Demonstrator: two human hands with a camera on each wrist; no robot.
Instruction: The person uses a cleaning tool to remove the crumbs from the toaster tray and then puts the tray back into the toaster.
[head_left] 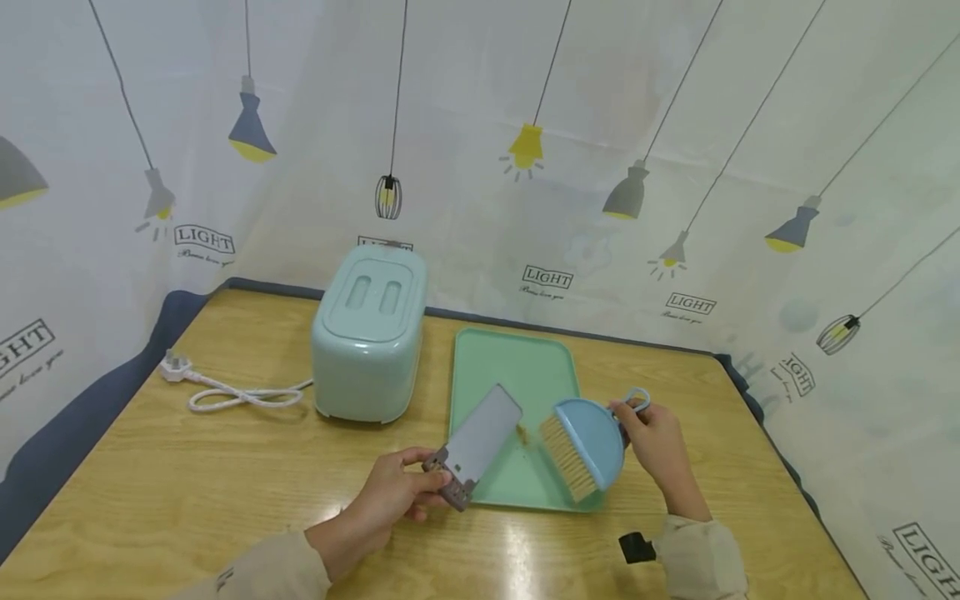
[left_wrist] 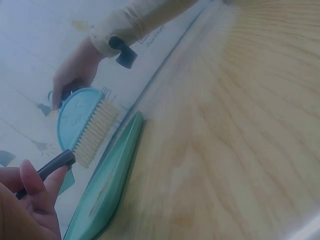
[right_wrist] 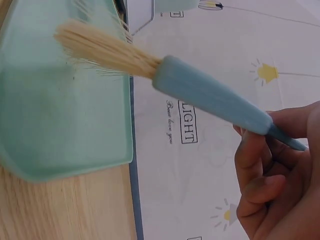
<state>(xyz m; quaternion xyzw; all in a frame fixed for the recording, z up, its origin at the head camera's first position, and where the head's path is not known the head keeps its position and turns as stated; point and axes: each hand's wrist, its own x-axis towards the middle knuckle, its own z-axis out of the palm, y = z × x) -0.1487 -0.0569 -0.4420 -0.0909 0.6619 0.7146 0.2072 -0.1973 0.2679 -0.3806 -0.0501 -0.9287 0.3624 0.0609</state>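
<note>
My left hand pinches a flat grey crumb tray by its darker end, thumb on top. The crumb tray slants over the left part of a green tray. In the right hand is a small blue hand brush, gripped by its looped handle. Its pale bristles point left, over the green tray, and in the right wrist view they fan out above its surface. Brown crumbs lie on the green tray between crumb tray and brush.
A pale mint toaster with its lid on stands left of the green tray. Its white cord lies looped on the wooden table, ending in a plug. A lamp-printed curtain hangs along the table's far edge.
</note>
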